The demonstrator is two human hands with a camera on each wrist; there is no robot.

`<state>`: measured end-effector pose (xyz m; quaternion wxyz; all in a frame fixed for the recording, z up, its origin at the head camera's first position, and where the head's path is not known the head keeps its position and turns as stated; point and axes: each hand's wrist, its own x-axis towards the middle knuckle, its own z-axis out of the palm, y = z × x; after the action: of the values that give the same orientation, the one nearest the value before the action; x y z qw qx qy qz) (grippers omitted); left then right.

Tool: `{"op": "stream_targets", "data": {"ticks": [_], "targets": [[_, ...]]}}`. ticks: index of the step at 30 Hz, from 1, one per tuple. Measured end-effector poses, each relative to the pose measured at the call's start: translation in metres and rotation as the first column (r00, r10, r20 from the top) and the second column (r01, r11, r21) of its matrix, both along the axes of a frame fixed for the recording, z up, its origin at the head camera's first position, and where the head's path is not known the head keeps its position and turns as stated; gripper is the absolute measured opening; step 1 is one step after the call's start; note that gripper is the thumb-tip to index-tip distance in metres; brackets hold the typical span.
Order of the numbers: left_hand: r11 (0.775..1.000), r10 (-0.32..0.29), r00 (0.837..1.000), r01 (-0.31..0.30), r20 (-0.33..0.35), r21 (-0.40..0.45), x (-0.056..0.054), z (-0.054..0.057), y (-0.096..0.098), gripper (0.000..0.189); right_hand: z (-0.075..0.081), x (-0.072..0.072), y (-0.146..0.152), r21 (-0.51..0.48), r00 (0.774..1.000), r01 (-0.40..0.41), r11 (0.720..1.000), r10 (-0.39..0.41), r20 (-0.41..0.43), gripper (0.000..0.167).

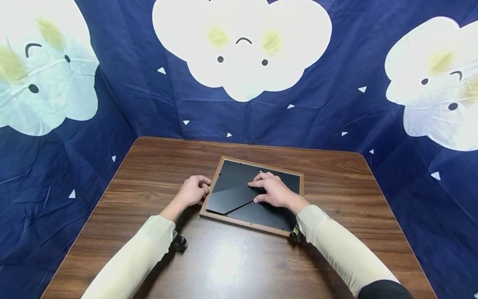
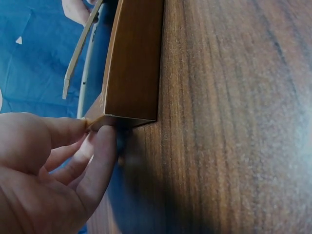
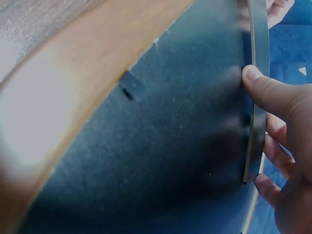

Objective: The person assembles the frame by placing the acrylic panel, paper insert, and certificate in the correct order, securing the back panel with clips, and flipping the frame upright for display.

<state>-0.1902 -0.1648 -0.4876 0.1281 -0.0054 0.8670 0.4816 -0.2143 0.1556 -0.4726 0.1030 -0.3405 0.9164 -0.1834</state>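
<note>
A wooden picture frame [image 1: 251,224] lies with its black back board [image 1: 239,172] facing up. A dark easel stand [image 1: 229,199] slants across that board, its wide end toward the frame's lower left corner; in the left wrist view the stand's end [image 2: 73,73] sits raised off the back. My left hand [image 1: 192,191] pinches the frame's left side between thumb and finger. Over the back, my right hand [image 1: 275,192] holds the stand near its narrower end. Seen from the right wrist, the thumb [image 3: 253,75] is on one edge and the fingers are at the other.
The frame rests on a brown wood-grain table [image 1: 157,166] with rounded far corners. Blue cloth [image 1: 246,120] printed with white clouds hangs behind and at both sides. A small dark tab [image 3: 132,87] lies at the inner edge of the frame.
</note>
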Motion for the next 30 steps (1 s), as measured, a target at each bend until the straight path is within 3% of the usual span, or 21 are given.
{"op": "stream_targets", "data": {"ticks": [9,17,22,26,30], "targets": [[1.000,-0.006,1.000,0.006,-0.006,0.010,0.001,0.000,0.000,0.024,-0.003,-0.002,0.004,-0.026,1.000,-0.004,1.000,0.004,-0.014,0.059],[0.985,-0.057,0.993,0.038,-0.106,-0.170,0.005,0.007,-0.003,0.022,-0.005,-0.004,0.004,-0.027,1.000,-0.016,1.000,0.016,-0.016,0.059],[0.989,-0.068,0.992,0.054,-0.102,-0.139,0.008,0.012,-0.005,0.020,-0.003,-0.004,0.004,-0.027,0.999,-0.026,0.999,0.026,-0.018,0.056],[0.979,-0.133,0.984,0.112,-0.117,-0.169,0.012,0.013,-0.006,0.014,-0.002,-0.004,0.005,-0.025,1.000,-0.020,1.000,0.020,0.002,0.051],[0.950,-0.224,0.962,0.179,-0.158,-0.254,0.017,0.012,-0.006,0.009,-0.002,-0.004,0.010,-0.039,1.000,0.008,0.999,-0.008,0.020,0.044]]}}
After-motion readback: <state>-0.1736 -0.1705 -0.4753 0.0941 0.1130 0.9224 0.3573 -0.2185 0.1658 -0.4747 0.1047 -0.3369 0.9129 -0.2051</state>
